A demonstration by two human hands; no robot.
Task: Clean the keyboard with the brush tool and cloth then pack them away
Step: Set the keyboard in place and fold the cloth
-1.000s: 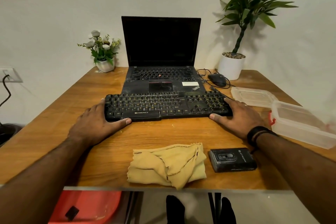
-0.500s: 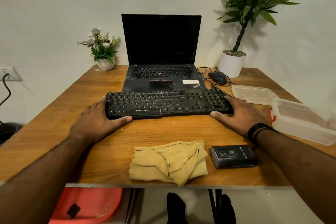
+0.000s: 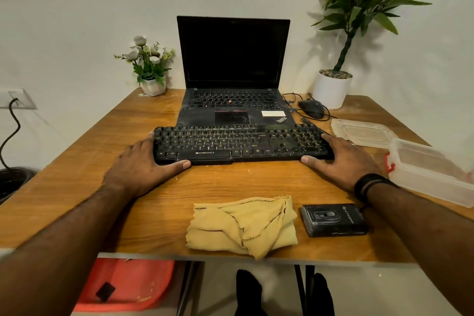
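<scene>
Straight-fingered left hand (image 3: 139, 163) and right hand (image 3: 347, 159) against the keyboard (image 3: 241, 141) ends.

Clear plastic box (image 3: 431, 177), 3 o'clock: right end blurred, cut off. Black keyboard (image 3: 241, 141) hides black laptop's (image 3: 230, 54) front edge.

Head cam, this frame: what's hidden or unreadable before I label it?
Head view only:
- Small black flat case beside the yellow cloth: its cover hides any contents; no brush seen.
- Clear plastic box: right end blurred, cut off by the frame edge.
- Red plastic object under the wooden table: top hidden by the tabletop.
- Black keyboard: key legends mostly too small.
</scene>
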